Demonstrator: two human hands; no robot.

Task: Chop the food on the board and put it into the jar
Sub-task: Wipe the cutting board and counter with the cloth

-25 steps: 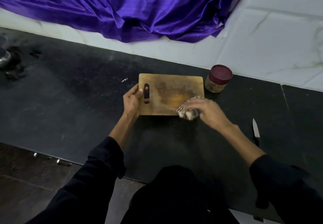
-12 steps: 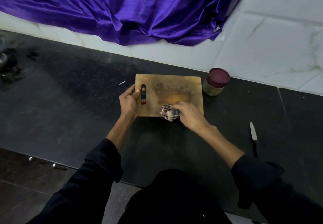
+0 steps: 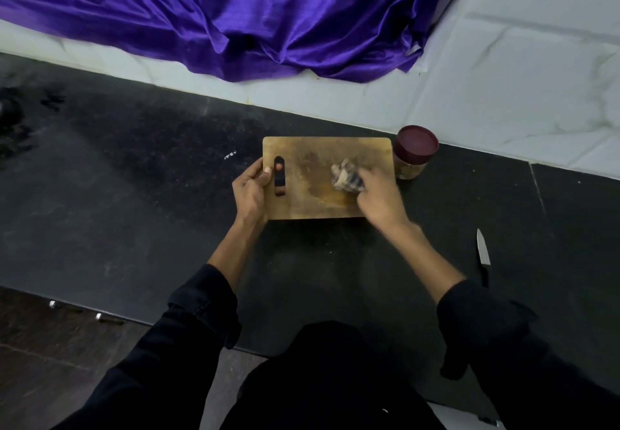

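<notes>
A wooden cutting board lies on the black counter. My left hand grips its left edge at the handle slot, thumb on top. My right hand holds a crumpled striped cloth pressed on the board's right half. No food shows on the board. A jar with a dark red lid stands just off the board's right edge, something pale inside it. A knife lies on the counter to the right, blade pointing away from me.
Purple satin fabric hangs over the white tiled wall behind the counter. Dark smudges mark the counter's far left. The counter's front edge runs just ahead of my body.
My right hand swept the cloth from the board's near right corner leftward along the front edge, then up onto the right half. My left hand kept its grip on the board.
</notes>
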